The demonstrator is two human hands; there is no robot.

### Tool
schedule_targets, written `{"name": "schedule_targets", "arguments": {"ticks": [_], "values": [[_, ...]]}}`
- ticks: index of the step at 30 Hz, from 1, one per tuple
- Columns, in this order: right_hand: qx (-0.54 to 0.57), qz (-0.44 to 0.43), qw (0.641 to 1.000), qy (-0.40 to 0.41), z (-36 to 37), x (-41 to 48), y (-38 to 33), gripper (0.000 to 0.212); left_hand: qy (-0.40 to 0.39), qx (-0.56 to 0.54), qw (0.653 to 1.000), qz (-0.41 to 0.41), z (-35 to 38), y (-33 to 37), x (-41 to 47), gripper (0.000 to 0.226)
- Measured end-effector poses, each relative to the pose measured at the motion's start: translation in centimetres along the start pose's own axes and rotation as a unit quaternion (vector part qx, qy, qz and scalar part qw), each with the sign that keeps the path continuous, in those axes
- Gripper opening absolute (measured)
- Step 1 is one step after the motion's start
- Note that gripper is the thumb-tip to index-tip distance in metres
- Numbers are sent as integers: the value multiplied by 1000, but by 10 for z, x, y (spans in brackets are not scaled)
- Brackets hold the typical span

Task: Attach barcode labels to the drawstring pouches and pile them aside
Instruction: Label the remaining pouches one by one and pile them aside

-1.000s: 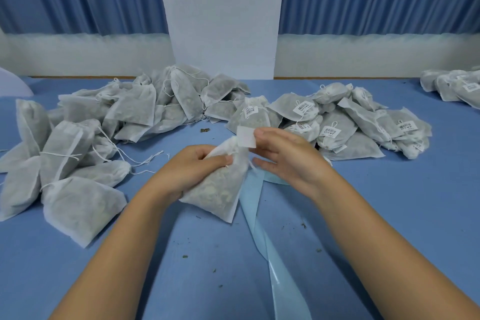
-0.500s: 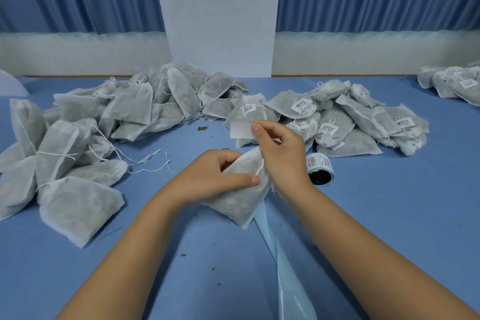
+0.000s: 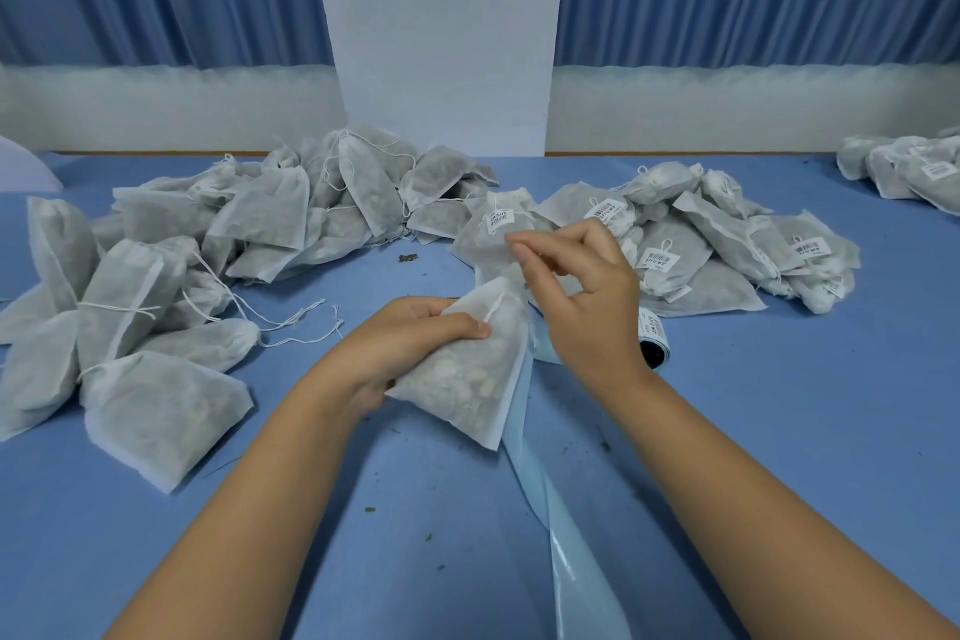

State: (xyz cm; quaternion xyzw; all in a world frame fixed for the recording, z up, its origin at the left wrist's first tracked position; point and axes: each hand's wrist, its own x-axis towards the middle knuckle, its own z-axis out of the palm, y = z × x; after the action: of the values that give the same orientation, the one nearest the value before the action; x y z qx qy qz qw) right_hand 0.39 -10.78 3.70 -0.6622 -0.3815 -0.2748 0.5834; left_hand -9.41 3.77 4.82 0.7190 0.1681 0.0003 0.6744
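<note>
Centre frame: left hand [image 3: 410,343] grips pouch [image 3: 467,379]; right hand [image 3: 587,307] fingers [image 3: 525,256] pinch above its neck, can't tell what. Likely labelling; next, label pressed on, pouch to labelled pile [image 3: 691,244].

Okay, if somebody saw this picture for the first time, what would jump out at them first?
Probably the two hands at centre: the left hand grips a white drawstring pouch, while the right hand hovers just above its neck, fingers curled. Next come the heaps on the blue table: unlabelled pouches on the left, barcode-labelled pouches on the right behind the hands.
</note>
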Motion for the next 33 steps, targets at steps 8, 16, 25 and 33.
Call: {"name": "schedule_targets", "arguments": {"ticks": [8, 16, 25, 33], "values": [[-80, -124, 981, -129, -5, -3, 12, 17, -15, -72, 997, 21, -9, 2, -1, 20], [-67, -112, 973, -191, -5, -1, 14, 14, -13, -87, 995, 50, -16, 3, -2, 15], [-66, -80, 958, -268, -12, -2, 5, 21, 68, -87, 991, 75, -13, -2, 7, 23], [-85, -73, 953, -283, -10, -5, 6, 26, 69, -158, 982, 76, -11, -4, 11, 22]]}}
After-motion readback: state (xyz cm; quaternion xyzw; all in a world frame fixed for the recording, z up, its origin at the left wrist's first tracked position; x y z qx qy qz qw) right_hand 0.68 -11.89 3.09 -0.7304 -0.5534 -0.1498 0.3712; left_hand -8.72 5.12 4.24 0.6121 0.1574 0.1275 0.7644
